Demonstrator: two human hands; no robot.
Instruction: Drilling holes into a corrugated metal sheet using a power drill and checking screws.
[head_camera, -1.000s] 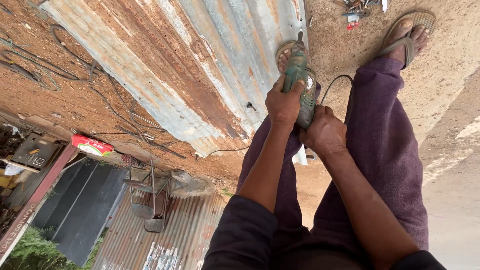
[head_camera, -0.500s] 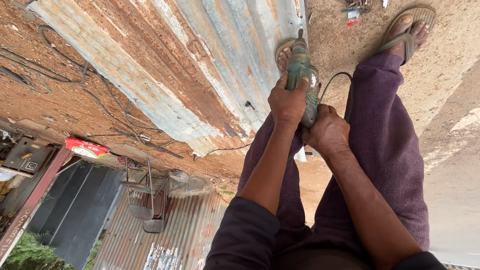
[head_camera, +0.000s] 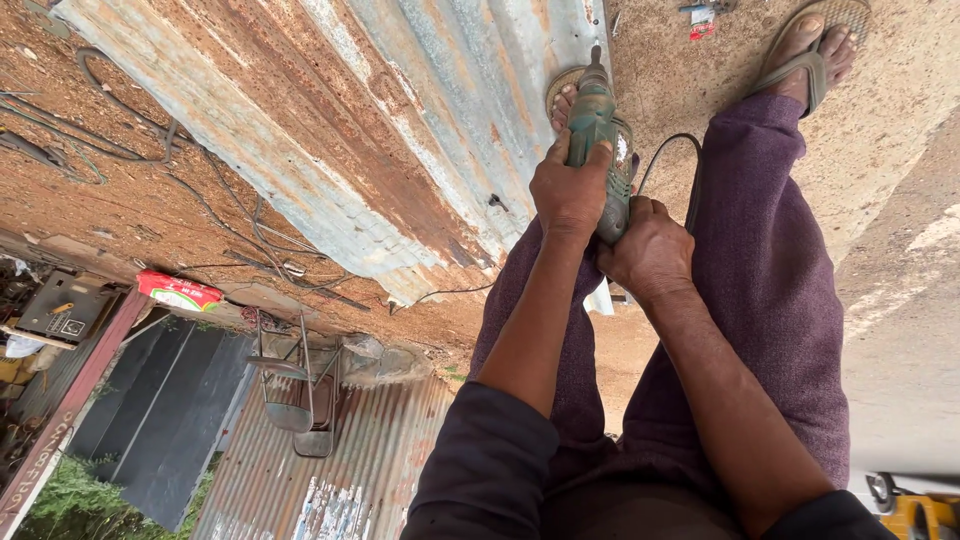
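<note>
drill (head_camera: 597, 130) lying lengthwise away from the person, tip pointing far toward the rusty metal sheet (head_camera: 420, 130) | left hand (head_camera: 568, 190) clenching round its body | right hand (head_camera: 650, 250) gripping the nearer handle end | cord (head_camera: 668, 150) trailing right

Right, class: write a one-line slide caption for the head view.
Both hands, left hand and right hand, hold a green power drill against rusty corrugated sheet.

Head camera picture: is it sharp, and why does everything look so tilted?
Head view: soft, even daylight, no hard shadows or glare; hands and green power tool sharp; rusty corrugated sheet clear; wide lens and steep downward tilt make background buildings appear upside down.
</note>
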